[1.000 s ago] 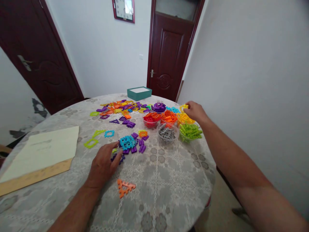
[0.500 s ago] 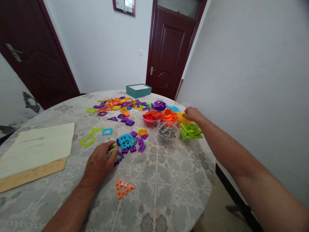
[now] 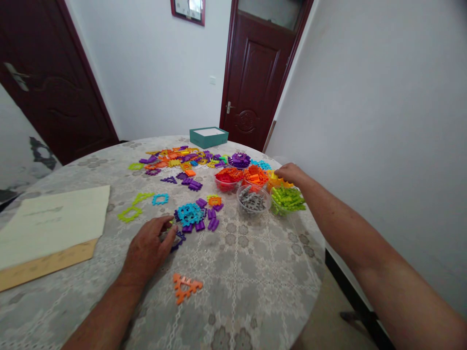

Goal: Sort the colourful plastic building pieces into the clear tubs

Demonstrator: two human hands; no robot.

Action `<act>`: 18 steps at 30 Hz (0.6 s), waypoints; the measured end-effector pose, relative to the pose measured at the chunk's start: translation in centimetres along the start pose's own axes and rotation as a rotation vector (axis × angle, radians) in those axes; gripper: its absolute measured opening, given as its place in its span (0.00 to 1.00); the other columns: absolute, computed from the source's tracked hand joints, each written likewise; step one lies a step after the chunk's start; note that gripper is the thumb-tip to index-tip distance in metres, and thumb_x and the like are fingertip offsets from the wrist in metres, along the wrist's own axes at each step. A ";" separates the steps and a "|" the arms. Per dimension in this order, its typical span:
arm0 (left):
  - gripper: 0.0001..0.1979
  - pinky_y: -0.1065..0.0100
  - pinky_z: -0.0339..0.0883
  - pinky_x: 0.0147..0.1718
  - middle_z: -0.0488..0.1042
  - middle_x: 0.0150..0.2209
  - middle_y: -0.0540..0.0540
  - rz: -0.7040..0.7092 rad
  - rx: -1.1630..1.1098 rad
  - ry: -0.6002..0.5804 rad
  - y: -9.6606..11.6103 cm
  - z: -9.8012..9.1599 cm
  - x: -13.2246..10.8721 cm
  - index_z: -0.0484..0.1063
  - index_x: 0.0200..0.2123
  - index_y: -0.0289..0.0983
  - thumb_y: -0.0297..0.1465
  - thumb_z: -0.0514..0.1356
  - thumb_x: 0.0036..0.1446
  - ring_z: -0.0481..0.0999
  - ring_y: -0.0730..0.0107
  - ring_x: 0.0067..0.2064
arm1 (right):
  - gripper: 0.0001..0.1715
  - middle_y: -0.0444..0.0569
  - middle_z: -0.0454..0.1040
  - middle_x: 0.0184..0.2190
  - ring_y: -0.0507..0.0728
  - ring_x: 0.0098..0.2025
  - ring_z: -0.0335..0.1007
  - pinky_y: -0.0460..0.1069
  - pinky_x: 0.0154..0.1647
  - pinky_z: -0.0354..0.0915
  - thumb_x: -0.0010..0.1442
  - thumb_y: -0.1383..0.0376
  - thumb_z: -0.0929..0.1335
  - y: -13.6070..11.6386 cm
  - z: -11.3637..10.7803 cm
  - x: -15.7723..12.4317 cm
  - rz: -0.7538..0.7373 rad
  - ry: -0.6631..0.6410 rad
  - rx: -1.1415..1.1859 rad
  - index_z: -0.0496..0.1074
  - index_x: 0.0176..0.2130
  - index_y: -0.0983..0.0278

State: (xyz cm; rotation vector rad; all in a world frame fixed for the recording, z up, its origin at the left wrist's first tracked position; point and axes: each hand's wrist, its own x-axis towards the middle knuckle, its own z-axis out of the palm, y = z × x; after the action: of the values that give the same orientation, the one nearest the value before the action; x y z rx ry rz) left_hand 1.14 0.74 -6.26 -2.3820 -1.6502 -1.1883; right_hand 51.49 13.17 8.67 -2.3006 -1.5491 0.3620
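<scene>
My left hand (image 3: 149,248) rests on the table, its thumb and forefinger curled around a lime-green toothed piece (image 3: 170,224) that is mostly hidden. Just beyond the fingertips lies a cluster of light-blue toothed plastic building pieces (image 3: 190,214) with purple ones around it. A dark purple piece (image 3: 178,240) sits beside the thumb. My right hand (image 3: 292,173) reaches to the far right, its fingertips at the yellow pieces (image 3: 276,181) in a tub; whether they pinch one is hidden. An orange triangle piece (image 3: 185,288) lies near the front.
Clear tubs hold grey pieces (image 3: 252,199), green pieces (image 3: 287,199), red pieces (image 3: 226,181) and orange pieces (image 3: 256,175). A mixed pile (image 3: 178,158) spreads behind, before a teal box (image 3: 207,140). Paper sheets (image 3: 58,218) lie left on the patterned tablecloth (image 3: 255,272).
My right hand has shifted slightly left and lower over the yellow pieces. My left hand keeps its place by the blue cluster. The whole view has shifted a little.
</scene>
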 end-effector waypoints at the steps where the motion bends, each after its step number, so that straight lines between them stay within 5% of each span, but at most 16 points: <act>1: 0.19 0.58 0.74 0.49 0.80 0.45 0.40 -0.004 0.000 -0.004 0.0 0.0 0.0 0.74 0.52 0.38 0.44 0.56 0.69 0.80 0.57 0.44 | 0.15 0.50 0.74 0.21 0.52 0.22 0.65 0.46 0.26 0.61 0.58 0.61 0.71 0.0 0.1 0.1 -0.003 0.007 -0.001 0.82 0.35 0.71; 11: 0.18 0.59 0.74 0.46 0.81 0.44 0.41 -0.033 -0.019 -0.039 0.0 0.0 0.0 0.75 0.49 0.38 0.45 0.56 0.68 0.81 0.58 0.42 | 0.14 0.49 0.74 0.23 0.51 0.23 0.67 0.45 0.28 0.60 0.59 0.60 0.71 0.3 1.0 1.0 -0.071 0.064 -0.036 0.83 0.34 0.70; 18: 0.19 0.59 0.74 0.47 0.81 0.43 0.41 -0.033 -0.010 -0.049 0.1 -0.1 0.1 0.75 0.49 0.38 0.45 0.55 0.68 0.81 0.57 0.43 | 0.21 0.56 0.81 0.31 0.56 0.32 0.75 0.46 0.34 0.64 0.65 0.58 0.67 0.3 -0.5 1.0 -0.071 0.199 -0.109 0.83 0.43 0.71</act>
State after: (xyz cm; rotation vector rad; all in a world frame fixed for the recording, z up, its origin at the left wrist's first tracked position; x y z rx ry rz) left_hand 1.18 0.67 -6.09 -2.4189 -1.7082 -1.1549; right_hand 52.32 13.90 8.95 -2.2756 -1.5796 0.0297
